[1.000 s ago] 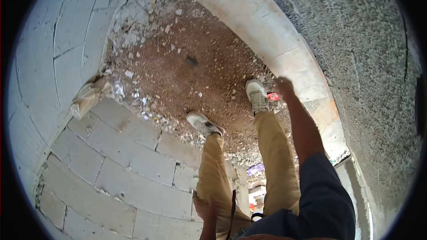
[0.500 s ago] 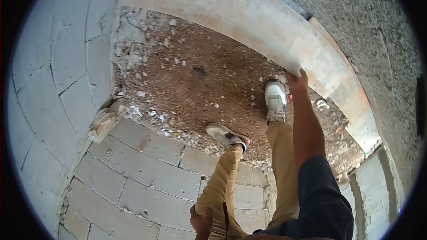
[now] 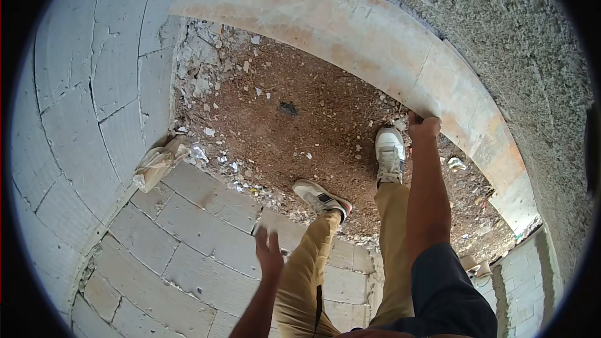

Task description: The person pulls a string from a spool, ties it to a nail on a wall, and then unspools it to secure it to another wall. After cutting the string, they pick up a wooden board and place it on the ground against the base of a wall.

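Note:
My right hand [image 3: 425, 126] is at the lower edge of a long, pale, rust-stained board [image 3: 350, 31], its fingers closed on that edge. The board lies along the base of the rough wall. My left hand [image 3: 270, 251] hangs in the air to the left of my left knee, fingers apart and slightly blurred, holding nothing. My white shoes [image 3: 389, 147] stand on reddish soil [image 3: 250, 112] strewn with small stones, below the board.
A grey block wall [image 3: 94, 87] rises at the left, and more blocks [image 3: 206, 231] lie below the soil. A crumpled bag [image 3: 161, 163] sits in the left corner. A rough concrete wall [image 3: 519, 44] stands at the right.
My left hand has come off my thigh and moved up and left, its fingers now spread. My right hand has shifted slightly down at the board's edge, and the board's two parts now look more aligned.

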The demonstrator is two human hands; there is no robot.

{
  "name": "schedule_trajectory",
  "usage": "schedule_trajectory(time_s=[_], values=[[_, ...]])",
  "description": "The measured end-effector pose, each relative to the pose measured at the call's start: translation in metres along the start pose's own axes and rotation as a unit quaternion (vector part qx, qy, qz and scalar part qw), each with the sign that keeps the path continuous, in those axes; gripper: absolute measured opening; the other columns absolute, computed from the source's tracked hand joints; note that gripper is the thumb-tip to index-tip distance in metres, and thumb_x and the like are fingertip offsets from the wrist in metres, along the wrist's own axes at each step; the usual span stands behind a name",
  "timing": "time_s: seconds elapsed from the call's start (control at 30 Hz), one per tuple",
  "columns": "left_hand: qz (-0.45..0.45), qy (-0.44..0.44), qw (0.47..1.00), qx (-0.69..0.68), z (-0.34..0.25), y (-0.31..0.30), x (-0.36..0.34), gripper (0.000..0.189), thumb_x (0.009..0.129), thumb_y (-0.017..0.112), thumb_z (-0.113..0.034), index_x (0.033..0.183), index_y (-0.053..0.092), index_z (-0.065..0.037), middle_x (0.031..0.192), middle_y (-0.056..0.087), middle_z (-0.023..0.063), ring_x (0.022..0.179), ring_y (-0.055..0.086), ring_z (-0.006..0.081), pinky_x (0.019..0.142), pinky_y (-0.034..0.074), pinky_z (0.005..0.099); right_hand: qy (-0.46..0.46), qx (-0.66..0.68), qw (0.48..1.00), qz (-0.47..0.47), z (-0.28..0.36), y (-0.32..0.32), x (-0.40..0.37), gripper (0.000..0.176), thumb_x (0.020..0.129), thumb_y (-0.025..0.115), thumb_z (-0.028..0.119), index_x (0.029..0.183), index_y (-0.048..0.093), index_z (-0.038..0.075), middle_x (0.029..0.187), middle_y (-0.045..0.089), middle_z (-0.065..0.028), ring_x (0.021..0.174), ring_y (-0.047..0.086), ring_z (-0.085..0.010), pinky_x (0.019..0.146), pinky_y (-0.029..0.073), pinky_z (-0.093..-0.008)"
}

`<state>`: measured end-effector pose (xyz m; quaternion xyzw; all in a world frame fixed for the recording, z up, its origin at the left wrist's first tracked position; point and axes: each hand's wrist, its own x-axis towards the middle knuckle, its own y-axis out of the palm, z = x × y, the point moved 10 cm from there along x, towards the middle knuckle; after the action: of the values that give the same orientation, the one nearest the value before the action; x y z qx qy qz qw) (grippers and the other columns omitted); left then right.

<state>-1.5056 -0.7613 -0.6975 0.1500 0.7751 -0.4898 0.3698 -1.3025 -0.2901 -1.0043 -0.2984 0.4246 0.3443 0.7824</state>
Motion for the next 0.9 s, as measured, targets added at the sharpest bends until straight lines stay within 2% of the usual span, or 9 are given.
schedule_trajectory(time_s=[0.07,0.2,0.27,0.4,0.47,0.53,0.6,0.7,0.9], values=[[0.06,-0.024,0.972,-0.226,-0.076,0.086,0.082,0.056,0.103,0.047,-0.039,0.139,0.046,0.004,0.134,0.054,0.016,0.127,0.048,0.0255,0.109,0.034,0.0398,-0.005,-0.009,1.0,-0.005,0.007,0.002,-0.004,0.039,0.102,0.035,0.034,0.123,0.061,0.014,0.119,0.065,-0.0075,0.104,0.062,-0.0267,0.086,0.056,-0.0442],[0.257,0.007,0.877,-0.405,-0.245,0.255,0.222,0.101,0.093,0.036,-0.074,0.158,0.006,-0.003,0.159,0.028,0.0203,0.15,0.021,0.0316,0.123,0.007,0.0431,0.009,-0.023,0.999,0.033,0.007,0.007,-0.001,0.042,0.102,0.033,0.038,0.121,0.061,0.014,0.107,0.068,-0.0065,0.094,0.065,-0.0258,0.08,0.057,-0.0441],[0.193,-0.039,0.856,-0.478,-0.311,0.276,0.245,0.072,0.096,0.047,-0.06,0.144,0.04,-0.007,0.136,0.05,0.0166,0.127,0.049,0.0299,0.107,0.035,0.0416,0.026,-0.04,0.998,0.05,0.001,0.006,0.009,0.043,0.102,0.031,0.04,0.119,0.061,0.014,0.1,0.068,-0.0062,0.089,0.066,-0.0251,0.076,0.057,-0.0441],[0.098,-0.093,0.896,-0.422,-0.313,0.278,0.249,0.031,0.098,0.056,-0.035,0.11,0.06,-0.007,0.1,0.06,0.0063,0.093,0.061,0.0201,0.077,0.05,0.0401,0.059,-0.045,0.995,0.059,-0.013,0.001,0.002,0.046,0.103,0.028,0.045,0.112,0.06,0.014,0.09,0.067,-0.0066,0.081,0.065,-0.0234,0.071,0.056,-0.0435],[0.16,0.109,0.909,-0.368,-0.309,0.296,0.304,0.028,0.1,0.053,-0.028,0.114,0.056,-0.005,0.108,0.059,0.0084,0.102,0.06,0.0211,0.087,0.052,0.038,0.059,-0.045,0.995,0.066,-0.01,0.002,-0.004,0.046,0.103,0.029,0.047,0.111,0.059,0.013,0.089,0.066,-0.0072,0.077,0.064,-0.023,0.07,0.056,-0.0432],[0.18,0.109,0.899,-0.383,-0.302,0.304,0.31,0.027,0.101,0.053,-0.024,0.117,0.055,-0.003,0.113,0.059,0.0097,0.107,0.059,0.0216,0.094,0.052,0.0375,0.059,-0.075,0.993,0.074,-0.01,0.0,0.003,0.046,0.103,0.03,0.048,0.11,0.059,0.012,0.088,0.066,-0.0079,0.073,0.062,-0.023,0.07,0.055,-0.0431],[0.154,-0.076,0.873,-0.457,-0.319,0.289,0.272,0.028,0.1,0.053,-0.024,0.118,0.056,-0.003,0.115,0.06,0.0101,0.107,0.06,0.0218,0.098,0.051,0.0385,0.065,-0.084,0.991,0.088,-0.012,0.001,0.01,0.045,0.103,0.032,0.048,0.111,0.057,0.011,0.09,0.066,-0.0089,0.072,0.062,-0.0236,0.069,0.055,-0.0435],[0.146,-0.114,0.935,-0.303,-0.318,0.284,0.277,0.033,0.101,0.053,-0.028,0.123,0.056,-0.003,0.116,0.061,0.0106,0.107,0.061,0.0224,0.103,0.047,0.04,0.071,-0.139,0.983,0.097,-0.017,0.0,0.02,0.045,0.104,0.034,0.048,0.113,0.055,0.01,0.092,0.066,-0.0101,0.074,0.063,-0.0243,0.068,0.054,-0.0437],[0.209,-0.029,0.964,-0.163,-0.332,0.281,0.291,0.046,0.102,0.052,-0.037,0.13,0.053,-0.002,0.12,0.061,0.0109,0.107,0.061,0.0246,0.102,0.048,0.0407,0.067,-0.22,0.966,0.117,-0.023,0.001,0.035,0.056,0.102,0.033,0.056,0.121,0.053,0.007,0.096,0.067,-0.0104,0.08,0.062,-0.0228,0.072,0.052,-0.0423]])
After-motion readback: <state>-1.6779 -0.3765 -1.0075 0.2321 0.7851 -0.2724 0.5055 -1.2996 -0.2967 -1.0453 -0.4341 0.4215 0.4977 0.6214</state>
